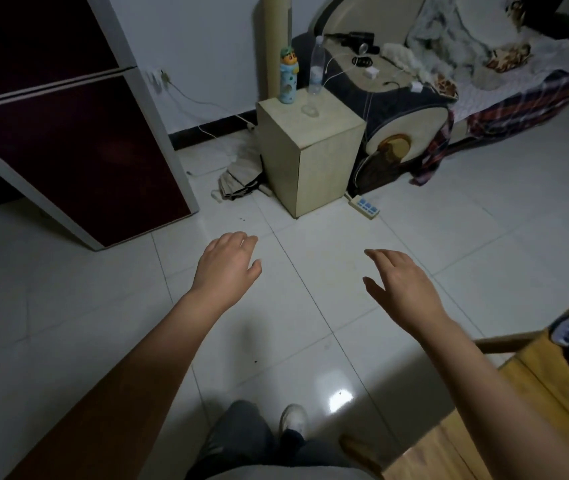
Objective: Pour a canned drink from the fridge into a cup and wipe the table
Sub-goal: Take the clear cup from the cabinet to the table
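The fridge (68,133) stands upright at your left, both dark doors closed. Your left hand (227,265) and right hand (401,289) hover relaxed, holding nothing. A clear bottle (316,67), contents unclear, stands on the cabinet (311,150).

Head camera looks forward and down over the tiled floor (311,271).

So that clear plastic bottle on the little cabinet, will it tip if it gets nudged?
Probably. The clear bottle is tall, narrow and looks nearly empty, so likely light and tippy. It stands near the cabinet top's back edge, beside the cartoon bottle, which it might knock.
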Action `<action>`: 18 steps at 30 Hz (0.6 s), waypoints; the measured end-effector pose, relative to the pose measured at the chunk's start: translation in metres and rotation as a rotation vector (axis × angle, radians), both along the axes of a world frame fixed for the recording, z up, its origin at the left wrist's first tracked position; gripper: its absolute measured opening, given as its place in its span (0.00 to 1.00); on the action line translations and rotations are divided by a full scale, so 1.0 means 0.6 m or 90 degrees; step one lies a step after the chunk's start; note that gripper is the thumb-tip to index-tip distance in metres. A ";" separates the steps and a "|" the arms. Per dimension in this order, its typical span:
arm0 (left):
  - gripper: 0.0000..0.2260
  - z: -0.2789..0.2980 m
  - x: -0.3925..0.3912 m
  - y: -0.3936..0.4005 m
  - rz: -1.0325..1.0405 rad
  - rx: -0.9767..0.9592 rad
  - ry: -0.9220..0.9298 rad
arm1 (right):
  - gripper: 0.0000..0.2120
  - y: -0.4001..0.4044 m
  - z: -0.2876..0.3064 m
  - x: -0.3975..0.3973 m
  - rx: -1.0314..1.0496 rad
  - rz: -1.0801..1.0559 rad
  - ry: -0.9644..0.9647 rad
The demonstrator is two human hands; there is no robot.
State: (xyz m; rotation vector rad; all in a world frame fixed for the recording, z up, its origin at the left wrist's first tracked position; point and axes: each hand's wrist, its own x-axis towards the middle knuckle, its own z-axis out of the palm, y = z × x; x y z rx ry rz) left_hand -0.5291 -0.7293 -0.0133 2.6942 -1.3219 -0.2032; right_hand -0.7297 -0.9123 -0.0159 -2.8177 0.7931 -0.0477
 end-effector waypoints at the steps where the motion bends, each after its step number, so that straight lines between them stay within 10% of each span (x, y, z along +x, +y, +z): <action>1: 0.20 0.000 0.017 -0.014 0.003 -0.002 0.002 | 0.23 -0.013 0.003 0.018 -0.002 0.004 -0.002; 18: 0.20 -0.031 0.414 -0.255 -0.073 0.009 0.009 | 0.23 -0.199 -0.013 0.424 -0.012 -0.041 -0.015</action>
